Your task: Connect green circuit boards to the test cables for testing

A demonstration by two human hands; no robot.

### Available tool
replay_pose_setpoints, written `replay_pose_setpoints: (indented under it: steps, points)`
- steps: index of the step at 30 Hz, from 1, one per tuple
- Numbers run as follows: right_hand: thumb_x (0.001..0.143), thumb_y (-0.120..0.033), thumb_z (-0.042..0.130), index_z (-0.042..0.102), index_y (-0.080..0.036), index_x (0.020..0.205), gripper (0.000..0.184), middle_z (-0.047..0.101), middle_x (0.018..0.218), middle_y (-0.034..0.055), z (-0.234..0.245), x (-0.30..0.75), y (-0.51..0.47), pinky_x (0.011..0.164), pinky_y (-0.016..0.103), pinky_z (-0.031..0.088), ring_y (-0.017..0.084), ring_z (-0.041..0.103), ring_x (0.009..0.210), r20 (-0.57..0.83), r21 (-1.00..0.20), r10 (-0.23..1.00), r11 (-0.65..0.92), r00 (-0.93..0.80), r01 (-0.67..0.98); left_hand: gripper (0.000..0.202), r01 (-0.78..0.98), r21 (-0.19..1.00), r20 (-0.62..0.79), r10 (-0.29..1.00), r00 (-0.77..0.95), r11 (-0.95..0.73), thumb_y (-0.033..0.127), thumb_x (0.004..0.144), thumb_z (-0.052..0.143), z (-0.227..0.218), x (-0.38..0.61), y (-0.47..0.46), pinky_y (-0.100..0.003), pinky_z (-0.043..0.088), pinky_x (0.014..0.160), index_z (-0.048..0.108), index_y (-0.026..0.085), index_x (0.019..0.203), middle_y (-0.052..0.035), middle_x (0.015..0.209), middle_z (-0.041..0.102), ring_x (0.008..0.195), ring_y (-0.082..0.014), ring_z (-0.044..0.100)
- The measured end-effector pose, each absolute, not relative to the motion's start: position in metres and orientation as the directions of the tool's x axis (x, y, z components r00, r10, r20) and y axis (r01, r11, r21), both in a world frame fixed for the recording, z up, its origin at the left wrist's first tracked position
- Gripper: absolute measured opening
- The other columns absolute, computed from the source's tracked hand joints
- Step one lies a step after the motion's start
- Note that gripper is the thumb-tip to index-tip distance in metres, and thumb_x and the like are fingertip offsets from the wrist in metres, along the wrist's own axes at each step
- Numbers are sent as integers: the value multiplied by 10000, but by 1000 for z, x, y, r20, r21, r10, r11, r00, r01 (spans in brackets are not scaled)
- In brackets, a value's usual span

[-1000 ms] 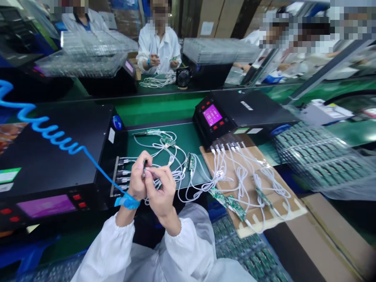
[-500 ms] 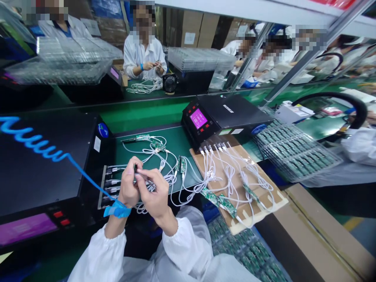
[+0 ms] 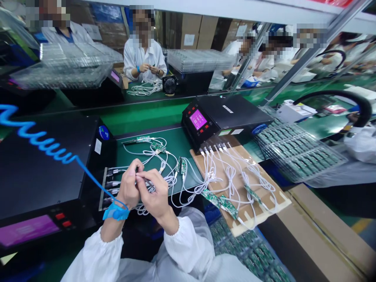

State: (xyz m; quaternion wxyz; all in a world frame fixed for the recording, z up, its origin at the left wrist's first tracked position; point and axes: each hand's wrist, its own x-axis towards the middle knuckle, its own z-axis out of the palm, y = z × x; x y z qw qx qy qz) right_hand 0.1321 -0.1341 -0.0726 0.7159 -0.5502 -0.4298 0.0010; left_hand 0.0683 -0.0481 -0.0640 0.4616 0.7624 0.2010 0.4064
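My left hand (image 3: 129,188), with a blue strap (image 3: 116,211) around its wrist, is closed in front of the white cables. Between its thumb and fingers shows the dark green edge of what looks like a circuit board (image 3: 136,170). Right against it, my right hand (image 3: 154,192) pinches with thumb and forefinger; what it grips is mostly hidden by the fingers. Behind both hands, white cables (image 3: 147,152) lie tangled on the green mat (image 3: 176,137). Several green circuit boards (image 3: 158,147) are plugged onto cable ends there, and more boards (image 3: 229,206) lie on the cardboard sheet (image 3: 199,158).
A black test box (image 3: 229,113) with a lit purple screen stands ahead; another black box (image 3: 44,156) is at left. A blue coiled cord (image 3: 49,145) runs to my wrist strap. Trays of boards (image 3: 299,149) lie right and below. Co-workers in white coats (image 3: 143,58) sit across the bench.
Both hands stay together in nearly the same place, with a slight shift of the fingers. The view has moved a little. The co-worker opposite has lowered and shifted their hands.
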Motion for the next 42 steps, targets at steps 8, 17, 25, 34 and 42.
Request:
replay_pose_setpoints:
  steps: [8, 17, 25, 34, 42]
  points:
    - [1041, -337, 566, 658, -194, 1089, 177, 747, 971, 54, -78, 137, -111, 795, 277, 606, 149, 735, 804, 476, -876, 590, 381, 653, 294, 395, 216, 657, 608, 676, 416, -723, 302, 1048, 484, -36, 43, -59, -428, 458, 1121, 582, 196, 1416, -146, 1387, 600, 1313, -280, 580]
    - [1048, -384, 472, 721, -161, 1192, 364, 747, 1184, 158, -100, 139, -60, 991, 433, 566, 255, 729, 1055, 403, -874, 764, 157, 504, 461, 468, 756, 449, 619, 776, 120, -475, 274, 1009, 612, -39, -25, -126, -463, 572, 982, 559, 187, 1467, -212, 1496, 514, 1148, -289, 646]
    - [1056, -442, 431, 736, -113, 1216, 476, 732, 1178, 204, -132, 129, -48, 994, 474, 557, 303, 699, 1101, 437, -791, 797, 121, 417, 599, 768, 862, 401, 499, 863, 79, -310, 381, 1046, 567, -79, -32, -150, -434, 631, 930, 172, 257, 1693, -236, 1725, 248, 1296, -347, 655]
    - [1058, -512, 373, 749, -95, 1197, 579, 740, 1147, 227, -134, 133, -45, 974, 485, 543, 326, 701, 1069, 428, -723, 834, 86, 347, 685, 592, 759, 602, 369, 929, 10, -247, 407, 1042, 551, -66, -29, -148, -381, 662, 757, 413, 243, 1594, -237, 1670, 372, 1029, -290, 774]
    - [1038, -502, 439, 734, -152, 1168, 476, 724, 1150, 183, -121, 135, -82, 966, 482, 541, 306, 688, 1079, 461, -709, 836, 144, 299, 691, 332, 411, 806, 370, 905, 212, -425, 333, 1025, 573, -50, -8, -146, -336, 620, 828, 654, 228, 1328, -151, 1349, 626, 828, -160, 686]
